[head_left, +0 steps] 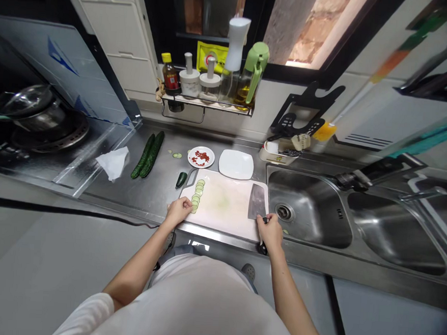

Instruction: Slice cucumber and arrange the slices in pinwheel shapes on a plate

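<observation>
A row of cucumber slices [197, 195] lies overlapped along the left side of the white cutting board [227, 224]. By its near end, my left hand [179, 213] has its fingertips pinched together, close against the last slices; whether anything is between them is hidden. My right hand [270, 232] grips the black handle of a cleaver [258, 201], whose broad blade rests flat on the board's right side. A cut piece of cucumber [181, 180] sits just left of the board. Behind the board stand a square white plate [236, 164] and a small plate of chopped red pieces [201, 157].
Two whole cucumbers [148, 154] and a white cloth or tissue [112, 163] lie on the steel counter at left. A pot [45, 111] stands on the stove. To the right is a double sink [308, 206]. A rack [208, 104] of seasoning bottles hangs behind.
</observation>
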### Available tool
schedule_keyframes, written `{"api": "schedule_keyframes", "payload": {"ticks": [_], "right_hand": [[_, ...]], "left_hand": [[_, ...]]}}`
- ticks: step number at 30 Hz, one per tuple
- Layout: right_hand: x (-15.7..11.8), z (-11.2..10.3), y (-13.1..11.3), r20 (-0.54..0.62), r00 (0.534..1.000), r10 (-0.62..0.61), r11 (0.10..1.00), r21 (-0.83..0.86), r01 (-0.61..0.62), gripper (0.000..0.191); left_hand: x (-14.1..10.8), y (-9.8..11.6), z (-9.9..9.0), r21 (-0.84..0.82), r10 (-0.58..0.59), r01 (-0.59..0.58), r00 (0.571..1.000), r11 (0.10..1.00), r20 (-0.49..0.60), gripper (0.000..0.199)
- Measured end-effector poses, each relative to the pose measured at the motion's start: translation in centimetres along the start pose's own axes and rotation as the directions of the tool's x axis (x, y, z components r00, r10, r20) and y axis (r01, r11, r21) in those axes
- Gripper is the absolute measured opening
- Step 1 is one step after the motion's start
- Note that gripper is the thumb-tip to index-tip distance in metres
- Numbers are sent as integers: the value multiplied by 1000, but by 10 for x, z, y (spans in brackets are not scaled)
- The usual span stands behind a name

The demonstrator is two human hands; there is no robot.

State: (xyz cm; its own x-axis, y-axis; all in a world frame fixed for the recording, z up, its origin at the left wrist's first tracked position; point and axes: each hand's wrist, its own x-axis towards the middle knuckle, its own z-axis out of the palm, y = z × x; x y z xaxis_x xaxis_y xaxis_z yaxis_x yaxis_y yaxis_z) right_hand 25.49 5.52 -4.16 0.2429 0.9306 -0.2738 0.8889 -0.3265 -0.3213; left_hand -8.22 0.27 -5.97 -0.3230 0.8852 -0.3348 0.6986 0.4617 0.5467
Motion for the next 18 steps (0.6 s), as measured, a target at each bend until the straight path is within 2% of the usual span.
{"api": "schedule_keyframes", "payload": {"ticks": [11, 15, 18], "right_hand": [[-4, 4, 0, -49, 999, -2, 1000, -31, 0, 40], [-6, 4, 0, -37, 999, 21, 998, -65, -23, 40], [-7, 4, 0, -36, 999, 19, 995, -100, -22, 39]], "left_hand": [[-7, 8, 0, 184, 70, -51, 993, 982, -96, 12], [-7, 17, 1, 164, 131, -105, 979, 981, -158, 14], [0, 31, 4, 102, 172, -157, 972, 982, -163, 14]]}}
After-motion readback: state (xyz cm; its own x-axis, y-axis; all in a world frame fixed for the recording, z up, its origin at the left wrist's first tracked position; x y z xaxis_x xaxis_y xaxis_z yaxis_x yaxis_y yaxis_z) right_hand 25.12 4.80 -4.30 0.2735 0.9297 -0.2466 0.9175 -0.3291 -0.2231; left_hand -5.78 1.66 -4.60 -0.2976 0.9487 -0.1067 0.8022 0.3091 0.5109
